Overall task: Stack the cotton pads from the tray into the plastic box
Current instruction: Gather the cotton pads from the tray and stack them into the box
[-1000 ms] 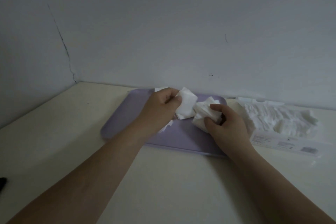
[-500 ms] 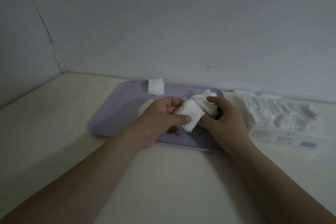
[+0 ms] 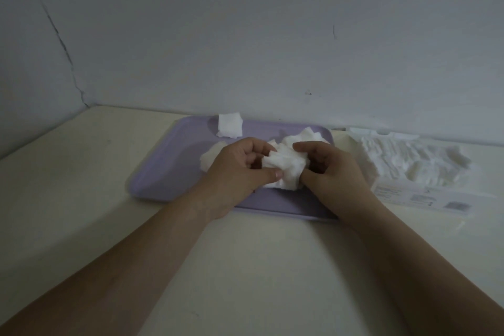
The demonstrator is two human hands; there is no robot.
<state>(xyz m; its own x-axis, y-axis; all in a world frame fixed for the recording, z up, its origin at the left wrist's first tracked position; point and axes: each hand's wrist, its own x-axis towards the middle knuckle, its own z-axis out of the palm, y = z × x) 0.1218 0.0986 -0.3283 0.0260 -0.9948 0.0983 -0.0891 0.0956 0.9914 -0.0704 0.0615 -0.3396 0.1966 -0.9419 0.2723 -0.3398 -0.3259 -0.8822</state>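
Both hands meet over the lilac tray (image 3: pixel 169 161): left hand (image 3: pixel 240 169) and right hand (image 3: pixel 331 172) pinch a bunch of cotton pads (image 3: pixel 286 169) between them, plastic box (image 3: pixel 420 172) just right.

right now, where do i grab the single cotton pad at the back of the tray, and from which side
Pinch the lone pad by its near edge, from above and in front: it lies thin at the tray's far rim, wall close behind, so only that side is open. The left hand, nearer, holds the bunch of pads.
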